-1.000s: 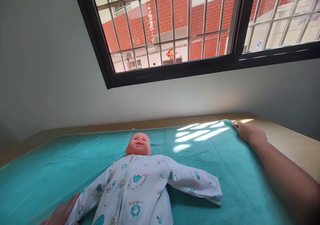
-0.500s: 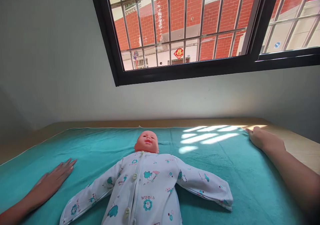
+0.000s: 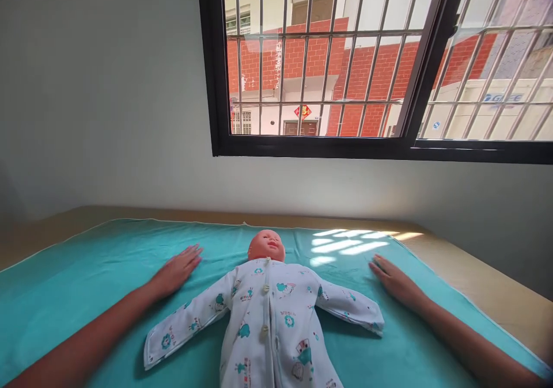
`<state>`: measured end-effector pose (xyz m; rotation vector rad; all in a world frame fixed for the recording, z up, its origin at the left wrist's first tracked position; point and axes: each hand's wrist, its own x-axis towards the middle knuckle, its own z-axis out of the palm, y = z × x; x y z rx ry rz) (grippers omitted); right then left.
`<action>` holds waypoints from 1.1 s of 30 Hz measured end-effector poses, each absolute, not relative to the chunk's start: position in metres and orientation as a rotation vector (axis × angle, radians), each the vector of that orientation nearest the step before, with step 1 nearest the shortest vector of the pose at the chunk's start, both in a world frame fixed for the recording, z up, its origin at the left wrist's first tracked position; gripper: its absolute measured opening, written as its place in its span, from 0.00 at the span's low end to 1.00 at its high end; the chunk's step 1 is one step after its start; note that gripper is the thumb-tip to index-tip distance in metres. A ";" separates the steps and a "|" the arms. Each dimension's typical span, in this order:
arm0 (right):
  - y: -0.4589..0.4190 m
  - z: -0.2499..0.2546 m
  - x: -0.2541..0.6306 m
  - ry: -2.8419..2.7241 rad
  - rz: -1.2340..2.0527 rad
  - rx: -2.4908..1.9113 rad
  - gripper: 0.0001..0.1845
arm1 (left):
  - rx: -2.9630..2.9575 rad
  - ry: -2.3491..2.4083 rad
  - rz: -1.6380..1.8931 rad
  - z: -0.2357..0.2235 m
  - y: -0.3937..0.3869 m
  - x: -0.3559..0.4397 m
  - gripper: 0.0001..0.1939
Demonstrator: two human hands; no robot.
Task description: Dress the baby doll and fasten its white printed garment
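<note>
The doll (image 3: 266,246) lies face up at the middle of the cloth (image 3: 108,273), its head at twelve o'clock and its suit (image 3: 289,301) running down toward six. From the chest, the left hand (image 3: 177,271) is at ten o'clock and the right hand (image 3: 392,280) at two, both flat, straight-fingered and gripping nothing; the left fingers look nearly together, the right ones slightly parted. Both are a little blurred, so whether the palms press on the cloth or skim it is hard to say. If they do press, a sideways sweep could ruck the cloth into folds, and one hand bearing harder than the other would drag it askew and turn the doll with it. A pull toward six o'clock would carry the doll along, since it seems merely to rest there. The left sleeve (image 3: 190,323), reaching out to eight o'clock, lies just beside the left forearm, which could snag the cuff if it swings inward. At three o'clock the cloth stops short on the table (image 3: 488,267), so a careless tug there might flip its edge over.
</note>
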<state>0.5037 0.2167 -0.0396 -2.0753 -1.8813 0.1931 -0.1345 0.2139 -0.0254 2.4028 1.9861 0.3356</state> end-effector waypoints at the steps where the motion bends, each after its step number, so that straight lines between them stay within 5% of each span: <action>1: 0.211 -0.039 0.483 -1.941 0.168 -2.070 0.39 | 2.337 1.941 0.258 -0.025 0.225 -0.118 0.32; 7: 0.196 -0.033 0.456 -2.171 0.022 -2.076 0.36 | 2.350 1.879 0.203 -0.025 0.277 -0.055 0.31; 33: 0.233 -0.030 0.515 -2.140 -0.011 -2.206 0.39 | 2.315 2.028 0.174 -0.030 0.330 -0.089 0.33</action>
